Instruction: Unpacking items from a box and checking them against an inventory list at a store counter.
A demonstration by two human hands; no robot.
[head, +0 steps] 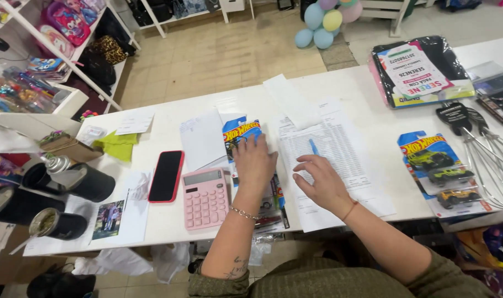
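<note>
My left hand [255, 161] lies flat on a stack of blue carded toy car packs [241, 131] in the middle of the white counter [362, 88], fingers spread. My right hand [320, 179] rests with bent fingers on a printed sheet of paper [339, 149], just below a blue pen [313, 147] lying on that sheet. Neither hand grips anything. A pink calculator [205, 197] sits just left of my left wrist.
A phone in a red case [166, 176] lies left of the calculator. More toy car packs [444, 174] and wire whisks [486, 152] lie at the right, a black bagged item [419, 69] behind them. Black cups [91, 182] and a photo [108, 219] sit at the left.
</note>
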